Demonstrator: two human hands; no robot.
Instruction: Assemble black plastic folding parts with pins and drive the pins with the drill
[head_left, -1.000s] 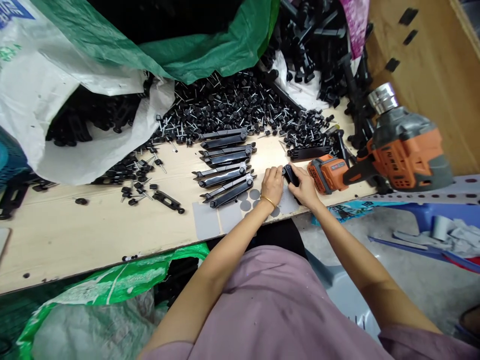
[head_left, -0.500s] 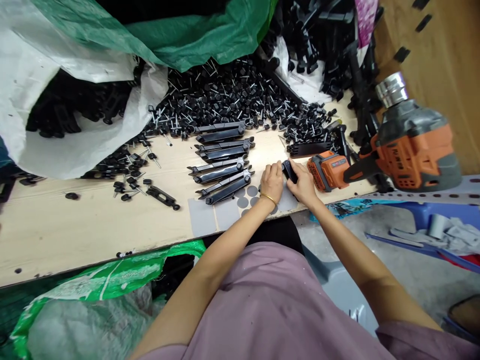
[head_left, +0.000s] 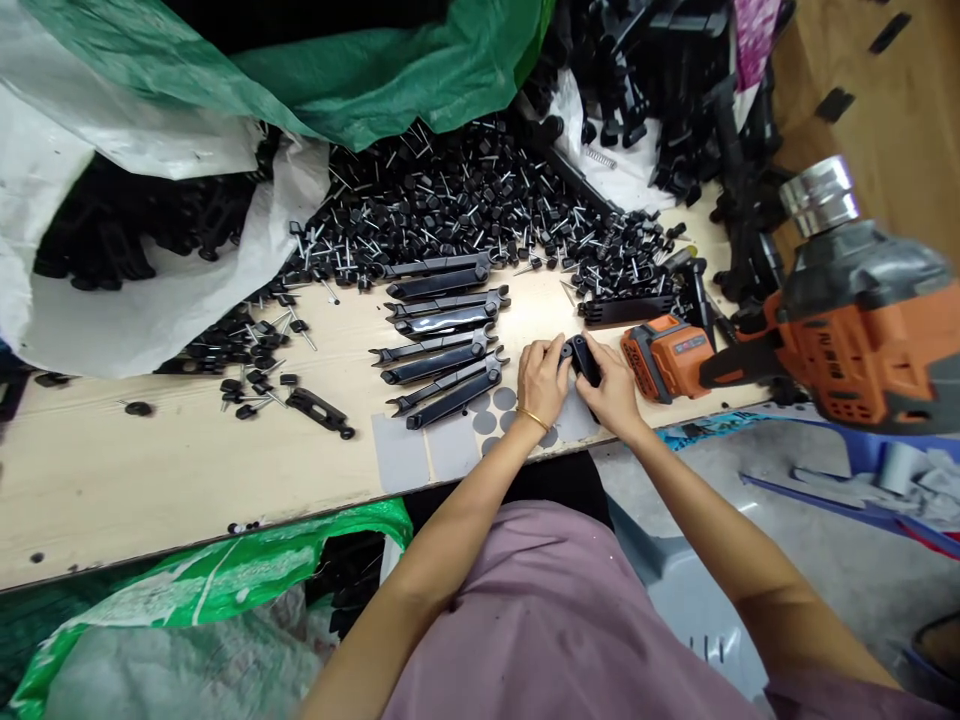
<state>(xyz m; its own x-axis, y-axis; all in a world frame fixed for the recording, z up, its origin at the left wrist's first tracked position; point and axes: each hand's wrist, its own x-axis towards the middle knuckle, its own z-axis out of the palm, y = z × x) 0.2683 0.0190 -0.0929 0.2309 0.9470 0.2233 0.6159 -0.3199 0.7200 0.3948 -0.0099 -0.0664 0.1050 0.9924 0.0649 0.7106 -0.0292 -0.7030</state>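
Observation:
At the bench's front edge, my right hand (head_left: pixel 611 385) is closed round a long black plastic part (head_left: pixel 585 358) with a rounded end. My left hand (head_left: pixel 543 380) is pressed against it from the other side, its bent fingers at a small round end beside the part; what lies under those fingers is hidden. Left of my hands, several black folding two-arm pieces with forked ends (head_left: pixel 450 320) lie in a column. Grey sheets (head_left: pixel 401 450) and grey discs (head_left: pixel 504 398) lie on the bench near my left wrist.
An orange and black cordless impact wrench (head_left: pixel 847 320) stands right of my hands. Behind spreads a heap of black-headed metal pins (head_left: pixel 442 190). A white sack (head_left: pixel 225 300) holds black parts at left; green sheeting (head_left: pixel 390 80) hangs behind. A lone black link (head_left: pixel 319 410) lies at left.
The view has shifted slightly, so the bench sits a little lower in the picture. Both hands stay at the black part, which shows a bit more of its rounded end.

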